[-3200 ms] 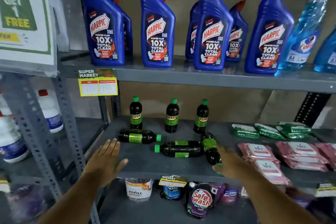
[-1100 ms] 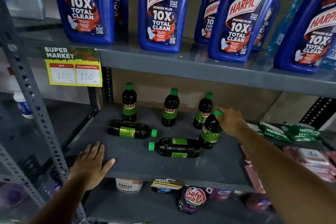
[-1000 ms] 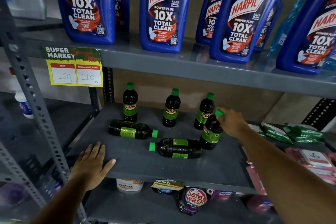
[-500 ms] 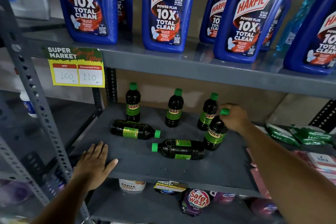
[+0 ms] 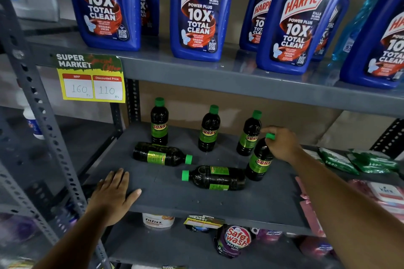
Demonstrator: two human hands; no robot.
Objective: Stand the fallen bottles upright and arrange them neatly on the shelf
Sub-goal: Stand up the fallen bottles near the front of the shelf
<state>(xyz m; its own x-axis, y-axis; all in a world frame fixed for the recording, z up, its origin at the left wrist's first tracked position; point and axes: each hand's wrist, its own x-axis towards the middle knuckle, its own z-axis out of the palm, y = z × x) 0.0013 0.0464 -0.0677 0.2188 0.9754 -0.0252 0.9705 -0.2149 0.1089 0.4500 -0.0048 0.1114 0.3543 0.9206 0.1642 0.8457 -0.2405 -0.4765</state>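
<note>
Dark Sunny bottles with green caps sit on the grey middle shelf (image 5: 218, 205). Three stand upright along the back: left (image 5: 159, 123), middle (image 5: 209, 131), right (image 5: 248, 136). Two lie on their sides: one (image 5: 160, 155) with its cap pointing right, one (image 5: 215, 177) with its cap pointing left. My right hand (image 5: 282, 145) grips the neck and cap of a fourth bottle (image 5: 259, 160), nearly upright with its base on the shelf, just in front of the right back bottle. My left hand (image 5: 113, 196) lies flat on the shelf's front left corner, fingers apart.
Large blue Harpic bottles (image 5: 201, 11) line the shelf above, with a yellow price tag (image 5: 91, 81) on its edge. Green (image 5: 358, 161) and pink (image 5: 382, 192) packets fill the right of the middle shelf. A perforated steel upright (image 5: 39, 120) stands at left. Pouches and a tub sit below.
My right hand has raised the rightmost fallen bottle from lying on its side to almost upright and shifted it slightly right. My left hand has stayed flat on the shelf corner.
</note>
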